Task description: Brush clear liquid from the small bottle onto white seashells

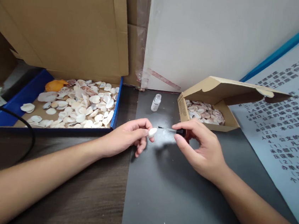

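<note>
Between thumb and fingers, my left hand [132,136] pinches a small white seashell [152,132] above the dark grey mat [151,197]. Facing it from the right, my right hand [202,146] grips the black cap of a small applicator brush [171,129]. The brush's thin stem points left, with its dark tip close to the shell; whether they touch I cannot tell. Behind both hands stands a small clear glass bottle [155,103], upright and uncapped, with a pale label.
At the left, a blue-edged cardboard box [49,127] holds many loose shells and an orange one [55,85]. A smaller open carton [230,122] with shells stands back right. A black cable [13,110] curves at far left; a printed sheet [282,140] leans at right.
</note>
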A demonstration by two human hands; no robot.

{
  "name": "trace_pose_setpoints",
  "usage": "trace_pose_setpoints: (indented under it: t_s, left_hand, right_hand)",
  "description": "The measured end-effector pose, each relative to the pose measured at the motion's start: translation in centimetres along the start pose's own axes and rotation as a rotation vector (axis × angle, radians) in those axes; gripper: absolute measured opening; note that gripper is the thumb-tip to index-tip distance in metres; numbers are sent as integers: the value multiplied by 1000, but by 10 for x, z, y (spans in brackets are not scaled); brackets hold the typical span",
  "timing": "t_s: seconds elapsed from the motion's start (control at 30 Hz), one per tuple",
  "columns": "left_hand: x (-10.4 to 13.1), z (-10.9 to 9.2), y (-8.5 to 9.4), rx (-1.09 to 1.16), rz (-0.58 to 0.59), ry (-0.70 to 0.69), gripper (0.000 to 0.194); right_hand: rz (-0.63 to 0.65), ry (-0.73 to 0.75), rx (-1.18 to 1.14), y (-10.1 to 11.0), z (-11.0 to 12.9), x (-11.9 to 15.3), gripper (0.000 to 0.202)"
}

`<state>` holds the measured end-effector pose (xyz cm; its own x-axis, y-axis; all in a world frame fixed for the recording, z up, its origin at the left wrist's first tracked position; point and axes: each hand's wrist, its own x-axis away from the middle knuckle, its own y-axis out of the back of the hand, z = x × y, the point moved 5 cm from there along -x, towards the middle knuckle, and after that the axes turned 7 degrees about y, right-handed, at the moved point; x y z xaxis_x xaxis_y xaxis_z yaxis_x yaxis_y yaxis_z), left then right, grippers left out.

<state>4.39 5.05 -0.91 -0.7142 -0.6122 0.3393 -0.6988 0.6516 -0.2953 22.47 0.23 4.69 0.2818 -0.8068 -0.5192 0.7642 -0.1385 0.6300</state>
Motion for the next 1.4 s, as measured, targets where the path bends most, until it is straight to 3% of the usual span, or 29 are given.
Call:
trace_pose_setpoints:
  t_s: [0.2, 0.37, 0.5, 0.67, 0.8, 0.97, 1.13, 1.3, 1.4]
  left_hand:
    - [0, 0, 0, 3, -15, -6, 15]
    - [1, 0, -1, -42, 8, 2, 18]
    - [1, -1, -1, -41, -6, 1, 17]
    - [1, -2, -1, -43, -15, -5, 18]
    - [0, -1, 0, -48, -17, -26, 17]
    - [0, -1, -1, -104, -7, -14, 21]
    - [1, -1, -1, -133, -6, -16, 22]
    - [1, 0, 1, -128, 4, -6, 23]
    - [0, 1, 1, -112, 5, -10, 22]
  right_hand:
    - [33, 42, -54, -1, 4, 0, 16]
    - [-21, 3, -11, 2, 2, 0, 14]
    - [30, 50, -55, -1, 5, 0, 16]
    - [-26, -2, -6, 2, 2, 0, 13]
    - [33, 51, -45, -1, 5, 1, 17]
    - [-38, -25, 2, 3, 2, 2, 13]
    - [38, 19, -50, -2, 4, 1, 15]
    - [-49, -41, 13, 3, 2, 1, 11]
    - [9, -7, -72, -1, 3, 0, 13]
